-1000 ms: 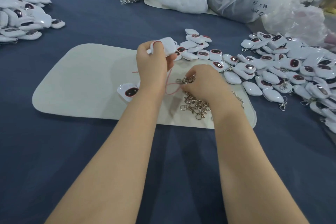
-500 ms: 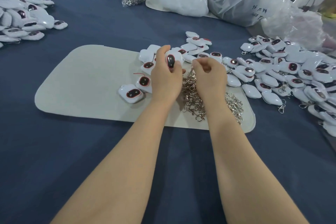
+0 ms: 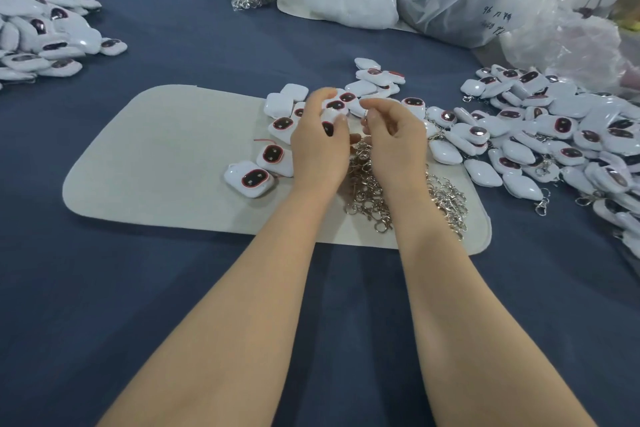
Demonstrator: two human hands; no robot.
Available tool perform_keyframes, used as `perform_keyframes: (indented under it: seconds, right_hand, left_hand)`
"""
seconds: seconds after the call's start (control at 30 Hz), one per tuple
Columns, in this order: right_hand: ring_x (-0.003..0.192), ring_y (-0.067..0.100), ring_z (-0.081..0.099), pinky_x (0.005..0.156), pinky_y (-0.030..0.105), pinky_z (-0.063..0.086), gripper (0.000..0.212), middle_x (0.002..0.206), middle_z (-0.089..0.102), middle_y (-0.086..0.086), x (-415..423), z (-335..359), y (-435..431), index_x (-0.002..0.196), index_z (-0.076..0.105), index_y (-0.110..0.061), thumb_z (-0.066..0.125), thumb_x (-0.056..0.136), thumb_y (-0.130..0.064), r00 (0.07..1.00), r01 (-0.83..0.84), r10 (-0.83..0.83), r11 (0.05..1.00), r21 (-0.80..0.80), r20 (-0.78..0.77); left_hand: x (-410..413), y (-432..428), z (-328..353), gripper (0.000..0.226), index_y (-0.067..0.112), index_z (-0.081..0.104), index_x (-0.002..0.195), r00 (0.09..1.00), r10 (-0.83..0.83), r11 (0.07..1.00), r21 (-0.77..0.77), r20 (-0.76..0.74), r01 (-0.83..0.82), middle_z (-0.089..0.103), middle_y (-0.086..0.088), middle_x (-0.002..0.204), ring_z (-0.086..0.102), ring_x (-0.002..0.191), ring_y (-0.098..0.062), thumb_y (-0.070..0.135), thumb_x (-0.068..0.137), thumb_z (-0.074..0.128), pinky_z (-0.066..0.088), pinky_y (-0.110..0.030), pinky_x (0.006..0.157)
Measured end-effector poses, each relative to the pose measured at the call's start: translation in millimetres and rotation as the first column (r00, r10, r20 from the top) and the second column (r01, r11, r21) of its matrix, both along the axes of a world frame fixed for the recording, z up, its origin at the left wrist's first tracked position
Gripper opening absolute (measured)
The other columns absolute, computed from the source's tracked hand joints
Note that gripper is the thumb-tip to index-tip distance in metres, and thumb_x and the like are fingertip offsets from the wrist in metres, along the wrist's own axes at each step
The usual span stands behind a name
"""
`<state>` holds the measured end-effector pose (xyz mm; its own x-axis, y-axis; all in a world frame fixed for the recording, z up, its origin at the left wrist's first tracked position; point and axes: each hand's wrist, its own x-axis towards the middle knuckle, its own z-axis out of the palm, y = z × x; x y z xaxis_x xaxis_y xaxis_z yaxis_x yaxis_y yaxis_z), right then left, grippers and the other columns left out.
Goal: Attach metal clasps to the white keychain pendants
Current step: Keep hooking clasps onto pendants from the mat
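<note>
**Gripping a white pendant [image 3: 331, 115] over the metal clasps [image 3: 446, 194]**

The white pendant is held in the curled fingers of the left hand [image 3: 318, 149], raised above the beige mat [image 3: 156, 156]. The right hand [image 3: 394, 139] sits just beside it with its fingertips pinched together; whether they hold a clasp cannot be determined. The metal clasps lie heaped on the mat beneath both hands. More pendants [image 3: 554, 135] are piled on the bench [image 3: 173, 305] to the right.

Glossy white plastic pendants [image 3: 519, 152], shiny metal clasps [image 3: 446, 199], matt cloth mat [image 3: 166, 163].
</note>
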<state>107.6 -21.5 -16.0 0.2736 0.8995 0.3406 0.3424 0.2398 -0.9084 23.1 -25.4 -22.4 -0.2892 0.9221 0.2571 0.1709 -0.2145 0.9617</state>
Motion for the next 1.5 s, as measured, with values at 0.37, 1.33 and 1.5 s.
perform_keyframes:
  seconds: [0.37,1.33,1.5]
  right_hand:
    - [0.081,0.005,0.06,0.077,0.012,0.046,0.016,0.083,0.06,-0.012,-3.6,-4.3,1.7,0.103,0.062,-0.014,0.055,0.091,-0.006,0.995,0.026,-0.028,0.999,0.026,0.092]
    - [0.076,-0.004,0.053,0.07,0.004,0.04,0.021,0.086,0.058,-0.015,-8.5,-5.3,1.6,0.093,0.057,-0.019,0.052,0.088,0.001,0.996,-0.033,0.028,0.998,0.062,0.086]
    - [0.083,0.002,0.052,0.074,0.006,0.039,0.025,0.099,0.06,-0.003,-8.5,-5.0,1.0,0.099,0.056,-0.019,0.048,0.089,0.002,0.989,-0.04,0.029,0.997,0.07,0.146]
  left_hand:
    - [0.7,4.7,-1.6,0.009,0.015,0.068,0.092,0.991,-0.036,0.997,-0.076,-0.13,0.026,0.061,-0.006,0.111,0.048,0.078,0.001,0.018,0.089,0.061,0.033,-0.009,0.07]
    - [-0.9,6.1,-0.8,0.014,0.02,0.057,0.101,0.996,-0.02,0.995,-0.1,-0.092,0.011,0.058,-0.001,0.116,0.048,0.077,0.001,0.01,0.091,0.054,0.033,-0.007,0.069]
    - [-0.9,4.8,-0.4,0.012,0.023,0.056,0.094,0.991,-0.051,0.995,-0.092,-0.127,0.039,0.056,-0.004,0.118,0.046,0.075,0.006,0.012,0.091,0.054,0.031,-0.008,0.069]
